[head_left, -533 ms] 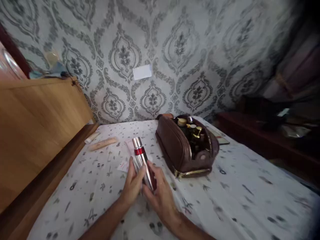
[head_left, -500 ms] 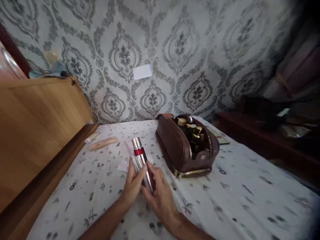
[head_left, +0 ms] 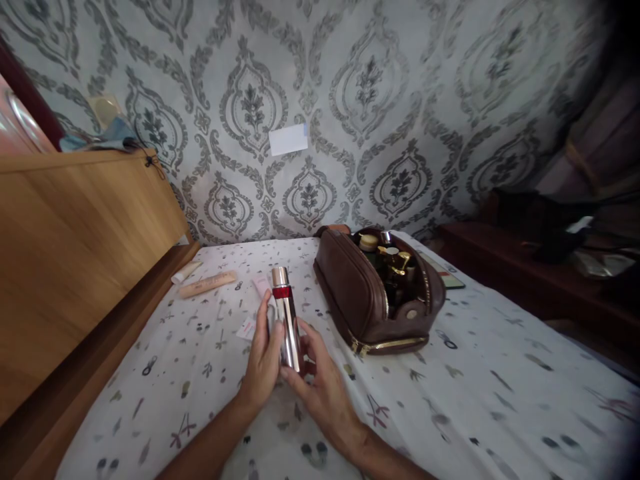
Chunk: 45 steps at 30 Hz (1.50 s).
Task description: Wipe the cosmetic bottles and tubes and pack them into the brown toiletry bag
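Between both hands I hold a shiny silver bottle (head_left: pixel 289 330) with a red band below its silver cap, tilted slightly to the left at the top. My left hand (head_left: pixel 264 357) grips it from the left side, and my right hand (head_left: pixel 324 387) wraps its lower right side. Behind the bottle lies a pink tube (head_left: pixel 261 285), partly hidden by my left fingers. A small white printed packet (head_left: pixel 246 329) rests left of my left hand. To the right stands a brown toiletry bag (head_left: pixel 345 287), unzipped, with several gold-capped bottles (head_left: pixel 395 260) inside.
A peach tube (head_left: pixel 207 285) and a white tube (head_left: pixel 186 272) lie at the far left of the patterned cloth (head_left: pixel 175 373). A wooden panel (head_left: pixel 90 253) borders the left side. Behind the bag is a flat green-edged item (head_left: pixel 454 281). The wallpapered wall (head_left: pixel 370 80) closes off the back.
The bottle has turned more upright in my hands, and my left hand has shifted slightly along with it. The camera view has moved a little; the bag and tubes stay in place.
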Each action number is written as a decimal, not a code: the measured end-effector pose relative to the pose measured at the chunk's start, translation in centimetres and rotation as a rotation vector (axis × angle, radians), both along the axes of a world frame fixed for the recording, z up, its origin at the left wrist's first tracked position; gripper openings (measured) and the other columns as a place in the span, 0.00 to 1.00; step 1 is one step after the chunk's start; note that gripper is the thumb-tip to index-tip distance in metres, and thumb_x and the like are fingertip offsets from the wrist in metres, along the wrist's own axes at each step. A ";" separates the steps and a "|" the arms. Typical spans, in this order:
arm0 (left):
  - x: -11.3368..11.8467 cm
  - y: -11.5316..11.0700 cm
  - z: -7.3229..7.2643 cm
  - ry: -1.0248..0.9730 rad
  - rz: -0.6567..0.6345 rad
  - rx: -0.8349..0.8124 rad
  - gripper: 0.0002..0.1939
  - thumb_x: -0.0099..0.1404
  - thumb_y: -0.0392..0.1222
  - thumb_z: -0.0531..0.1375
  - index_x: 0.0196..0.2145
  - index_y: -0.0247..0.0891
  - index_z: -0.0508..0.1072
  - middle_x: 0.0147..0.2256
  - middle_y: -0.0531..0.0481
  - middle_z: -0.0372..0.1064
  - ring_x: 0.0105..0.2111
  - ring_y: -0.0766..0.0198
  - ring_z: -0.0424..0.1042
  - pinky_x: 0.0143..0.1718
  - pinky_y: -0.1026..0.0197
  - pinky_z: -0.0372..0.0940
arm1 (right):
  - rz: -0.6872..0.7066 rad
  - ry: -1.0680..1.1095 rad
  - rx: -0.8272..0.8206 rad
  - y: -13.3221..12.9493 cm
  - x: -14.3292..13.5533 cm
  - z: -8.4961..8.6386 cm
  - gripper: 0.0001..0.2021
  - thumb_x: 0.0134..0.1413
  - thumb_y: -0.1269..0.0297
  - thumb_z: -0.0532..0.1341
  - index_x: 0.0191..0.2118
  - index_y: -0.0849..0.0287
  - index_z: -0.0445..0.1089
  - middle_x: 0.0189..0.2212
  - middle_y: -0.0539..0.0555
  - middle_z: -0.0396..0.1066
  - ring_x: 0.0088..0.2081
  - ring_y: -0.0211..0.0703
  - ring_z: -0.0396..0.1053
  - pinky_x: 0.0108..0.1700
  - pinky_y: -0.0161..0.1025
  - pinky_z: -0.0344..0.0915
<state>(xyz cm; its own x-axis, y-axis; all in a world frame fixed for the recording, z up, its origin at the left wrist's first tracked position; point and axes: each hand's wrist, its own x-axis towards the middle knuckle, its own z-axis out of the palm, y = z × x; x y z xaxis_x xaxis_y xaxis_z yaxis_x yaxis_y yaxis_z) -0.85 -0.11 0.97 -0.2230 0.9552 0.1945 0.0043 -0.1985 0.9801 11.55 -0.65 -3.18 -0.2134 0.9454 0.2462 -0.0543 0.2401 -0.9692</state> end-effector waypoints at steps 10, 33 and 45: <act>-0.7 0.4 1.2 -0.346 -0.129 -0.224 0.46 0.56 0.51 0.71 0.68 0.45 0.59 0.44 0.49 0.78 0.33 0.64 0.77 0.38 0.64 0.72 | 0.012 -0.114 0.060 0.0 1.2 1.9 0.35 0.60 0.52 0.62 0.69 0.54 0.53 0.39 0.53 0.71 0.34 0.44 0.69 0.33 0.40 0.66; -2.4 0.3 1.7 0.417 -0.273 0.104 0.26 0.74 0.51 0.53 0.65 0.41 0.66 0.64 0.45 0.66 0.65 0.53 0.62 0.67 0.53 0.53 | -0.054 0.609 -0.314 2.9 2.5 4.8 0.22 0.42 0.49 0.76 0.37 0.57 0.73 0.32 0.48 0.71 0.28 0.34 0.62 0.27 0.30 0.60; -3.4 0.5 1.7 0.916 -0.219 0.583 0.20 0.73 0.36 0.52 0.58 0.40 0.74 0.41 0.42 0.77 0.40 0.60 0.76 0.40 0.61 0.70 | -0.083 0.640 -0.325 2.9 2.7 4.9 0.21 0.44 0.47 0.74 0.35 0.59 0.73 0.28 0.47 0.68 0.26 0.33 0.60 0.29 0.33 0.61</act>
<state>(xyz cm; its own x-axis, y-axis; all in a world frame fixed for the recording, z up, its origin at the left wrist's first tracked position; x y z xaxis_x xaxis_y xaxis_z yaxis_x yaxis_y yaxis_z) -4.20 0.40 2.67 0.3981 0.6645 0.6325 0.5881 -0.7140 0.3799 14.27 2.27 1.71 -0.0461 0.9989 0.0025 -0.6292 -0.0270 -0.7768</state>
